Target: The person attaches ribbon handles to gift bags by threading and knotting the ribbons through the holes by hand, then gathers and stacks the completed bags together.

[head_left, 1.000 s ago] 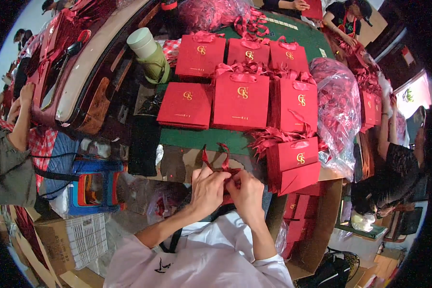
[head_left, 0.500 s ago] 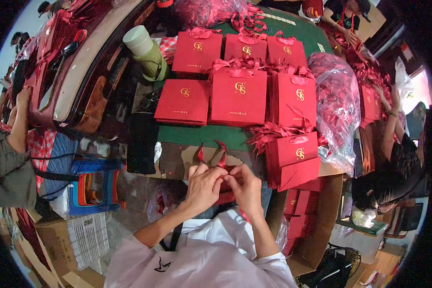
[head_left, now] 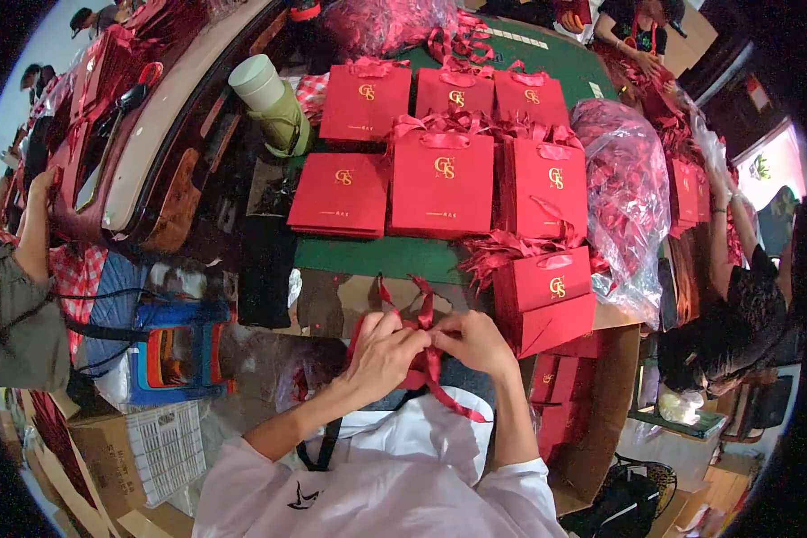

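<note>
Close to my body, at the table's near edge, both hands work on a red ribbon (head_left: 425, 303). My left hand (head_left: 382, 357) is closed with its fingers pinching the ribbon, over a red paper bag (head_left: 362, 328) that it mostly covers. Thumb and forefinger of my right hand (head_left: 475, 342) pinch the ribbon right beside the left fingertips. Two ribbon ends stick up past my fingers, while another tail hangs toward my white shirt. Whether a knot lies between the fingertips is hidden. Just beyond my right hand stands a stack of red gift bags (head_left: 556, 285) with ribbon handles.
More red gift bags (head_left: 443, 186) lie in rows on the green table (head_left: 341, 255). A clear plastic sack (head_left: 620, 197) of red ribbons sits right of them, a green bottle (head_left: 273, 106) to the left. A cardboard box (head_left: 611, 394) holding red bags stands at my right. Other people work around.
My right hand has shifted right and turned, and more ribbon shows between my hands. A loose tail now stretches out below the right hand. The red bag shows more beside my left hand.
</note>
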`<move>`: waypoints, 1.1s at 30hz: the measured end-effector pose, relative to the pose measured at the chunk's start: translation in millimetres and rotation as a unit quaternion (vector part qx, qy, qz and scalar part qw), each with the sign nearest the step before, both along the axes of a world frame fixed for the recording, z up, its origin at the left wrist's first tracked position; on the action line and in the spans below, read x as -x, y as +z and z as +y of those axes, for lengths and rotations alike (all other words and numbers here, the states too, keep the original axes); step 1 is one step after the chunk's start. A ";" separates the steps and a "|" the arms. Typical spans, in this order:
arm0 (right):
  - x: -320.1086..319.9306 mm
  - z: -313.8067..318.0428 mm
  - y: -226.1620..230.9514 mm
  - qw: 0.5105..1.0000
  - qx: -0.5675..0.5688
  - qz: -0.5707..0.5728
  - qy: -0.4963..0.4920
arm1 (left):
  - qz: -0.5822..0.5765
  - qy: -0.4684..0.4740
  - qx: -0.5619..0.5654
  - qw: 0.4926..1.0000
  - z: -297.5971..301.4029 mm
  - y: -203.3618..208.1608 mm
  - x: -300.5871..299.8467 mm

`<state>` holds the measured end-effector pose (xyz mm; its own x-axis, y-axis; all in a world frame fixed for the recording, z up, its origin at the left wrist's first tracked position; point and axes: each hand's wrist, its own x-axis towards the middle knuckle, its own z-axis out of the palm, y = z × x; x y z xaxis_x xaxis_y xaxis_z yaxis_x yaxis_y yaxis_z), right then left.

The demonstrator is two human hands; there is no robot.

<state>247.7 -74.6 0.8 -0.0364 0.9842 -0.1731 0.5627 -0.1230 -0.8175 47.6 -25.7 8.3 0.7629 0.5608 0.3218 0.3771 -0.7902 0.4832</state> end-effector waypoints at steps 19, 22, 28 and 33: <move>21.3 -11.2 -22.6 0.954 -0.020 0.235 -0.182 | -0.027 0.080 0.145 0.986 19.6 21.3 14.9; 27.1 -40.4 -30.6 0.947 0.008 0.298 -0.121 | -0.027 0.098 0.126 0.987 31.6 25.4 18.0; 14.2 -84.7 -28.9 0.959 0.032 0.262 -0.104 | -0.036 0.107 0.116 0.987 39.9 12.4 13.3; 18.8 -91.1 17.3 0.954 0.043 0.271 -0.122 | -0.041 0.131 0.112 0.984 48.7 1.9 0.5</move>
<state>228.9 -165.6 18.0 0.0854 0.9580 -0.2739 0.0054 -0.2753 -0.9613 47.1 22.9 10.2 0.5598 0.7984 0.2216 0.5060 -0.5412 0.6716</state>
